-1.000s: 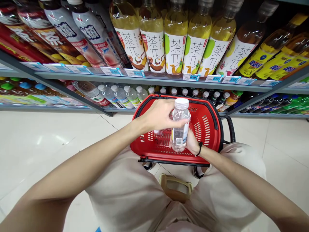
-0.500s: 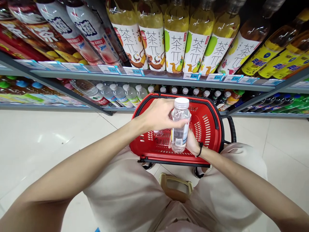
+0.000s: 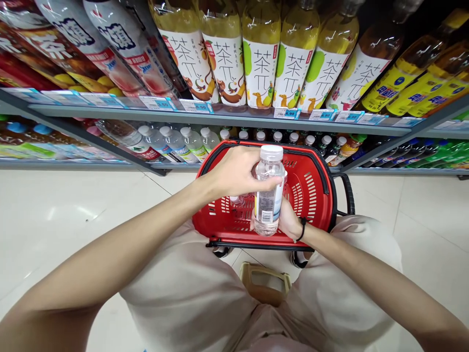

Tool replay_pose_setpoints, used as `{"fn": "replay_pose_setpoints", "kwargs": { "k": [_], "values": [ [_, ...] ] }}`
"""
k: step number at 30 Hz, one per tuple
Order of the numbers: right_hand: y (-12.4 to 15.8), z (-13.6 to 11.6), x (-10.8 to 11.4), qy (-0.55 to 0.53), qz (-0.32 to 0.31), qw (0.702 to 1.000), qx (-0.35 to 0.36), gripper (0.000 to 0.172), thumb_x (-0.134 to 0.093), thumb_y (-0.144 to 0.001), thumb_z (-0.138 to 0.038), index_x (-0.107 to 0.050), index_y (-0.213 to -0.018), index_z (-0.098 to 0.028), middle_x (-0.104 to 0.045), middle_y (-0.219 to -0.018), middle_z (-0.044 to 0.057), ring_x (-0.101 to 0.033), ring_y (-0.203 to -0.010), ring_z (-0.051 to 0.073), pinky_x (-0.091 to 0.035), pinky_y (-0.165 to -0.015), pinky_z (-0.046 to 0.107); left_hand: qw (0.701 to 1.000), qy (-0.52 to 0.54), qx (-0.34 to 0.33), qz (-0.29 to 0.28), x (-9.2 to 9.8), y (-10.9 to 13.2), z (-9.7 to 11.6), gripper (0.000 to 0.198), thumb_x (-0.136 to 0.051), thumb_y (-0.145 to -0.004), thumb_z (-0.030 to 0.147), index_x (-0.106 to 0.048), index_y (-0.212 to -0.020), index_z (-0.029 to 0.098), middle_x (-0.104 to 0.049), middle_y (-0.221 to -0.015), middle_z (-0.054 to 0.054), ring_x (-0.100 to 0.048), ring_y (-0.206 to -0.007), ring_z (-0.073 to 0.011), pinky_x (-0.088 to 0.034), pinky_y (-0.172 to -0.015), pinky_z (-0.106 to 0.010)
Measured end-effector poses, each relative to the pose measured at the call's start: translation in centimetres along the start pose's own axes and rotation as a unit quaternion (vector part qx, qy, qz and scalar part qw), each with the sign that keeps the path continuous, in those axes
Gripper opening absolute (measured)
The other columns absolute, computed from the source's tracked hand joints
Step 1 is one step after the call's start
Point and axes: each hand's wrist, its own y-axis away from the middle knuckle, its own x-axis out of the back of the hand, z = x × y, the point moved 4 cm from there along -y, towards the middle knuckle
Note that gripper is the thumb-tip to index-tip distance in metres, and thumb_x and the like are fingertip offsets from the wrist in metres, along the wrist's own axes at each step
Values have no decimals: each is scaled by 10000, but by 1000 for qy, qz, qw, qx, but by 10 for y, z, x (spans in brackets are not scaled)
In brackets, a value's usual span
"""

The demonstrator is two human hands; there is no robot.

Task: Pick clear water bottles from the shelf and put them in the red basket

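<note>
We are holding a clear water bottle (image 3: 268, 195) upright above the red shopping basket (image 3: 315, 195), which stands on the tiled floor (image 3: 73, 205) in front of our knees. Our left hand (image 3: 238, 172) is curled around the bottle's shoulder just below the white cap (image 3: 271, 152), fingers wrapped to the front; our right hand (image 3: 287, 220) cups the lower part from behind, gripping near the base, with a dark band at its wrist. Both hands are closed on the bottle, which hangs over the basket's near half and does not touch it. Something small and clear lies on the basket's bottom, too hidden to make out. We judge that the bottle is being looked over or turned between the hands. Behind the basket, a low shelf (image 3: 256, 166) carries small bottles, and the shelf above (image 3: 227, 119) holds large tea bottles (image 3: 262, 54) behind price tags (image 3: 286, 113).
</note>
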Motion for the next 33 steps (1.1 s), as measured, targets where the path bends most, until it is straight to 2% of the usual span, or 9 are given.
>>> {"fn": "replay_pose_setpoints", "kwargs": {
  "k": [7, 14, 20, 27, 33],
  "values": [
    [-5, -5, 12, -2, 55, 998, 3, 533, -367, -1036, -582, -690, -1021, -158, -697, -706, 85, -722, -671, 255, -641, -635, 369, 1000, -9, 4, -4, -2, 2, 7, 457, -606, -866, 582, -743, -932, 151, -739, -810, -52, -624, -676, -183, -421, -641, -299],
    [-7, 1, 12, 2, 28, 999, -22, 632, -275, -1051, -605, -728, -1023, -164, -668, -644, 66, -707, -654, 242, -634, -682, 382, 999, -41, 16, -3, 0, 3, 2, 493, -562, -864, 621, -725, -892, 157, -735, -795, -62, -629, -675, -199, -427, -646, -313],
    [-8, 0, 19, -2, 56, 998, 0, 548, -360, -1046, -593, -709, -1031, -171, -713, -735, 77, -718, -698, 241, -627, -696, 372, 1000, -21, 12, -12, -1, 0, 3, 488, -572, -871, 618, -729, -920, 158, -750, -830, -64, -659, -716, -209, -459, -681, -323],
    [-8, -2, 15, -14, 34, 999, 2, 509, -373, -1052, -564, -673, -980, -159, -720, -727, 79, -715, -669, 236, -615, -633, 345, 1000, -26, 13, 1, 0, 3, 3, 494, -571, -887, 627, -731, -936, 163, -753, -836, -57, -664, -715, -200, -455, -670, -313],
    [-8, -5, 13, -14, 19, 1000, 7, 535, -422, -1025, -626, -670, -941, -160, -713, -712, 78, -718, -677, 241, -609, -612, 334, 999, -27, 20, 5, -1, 2, 6, 516, -566, -891, 632, -737, -978, 154, -739, -822, -55, -620, -677, -191, -435, -652, -316]
  ]
}}
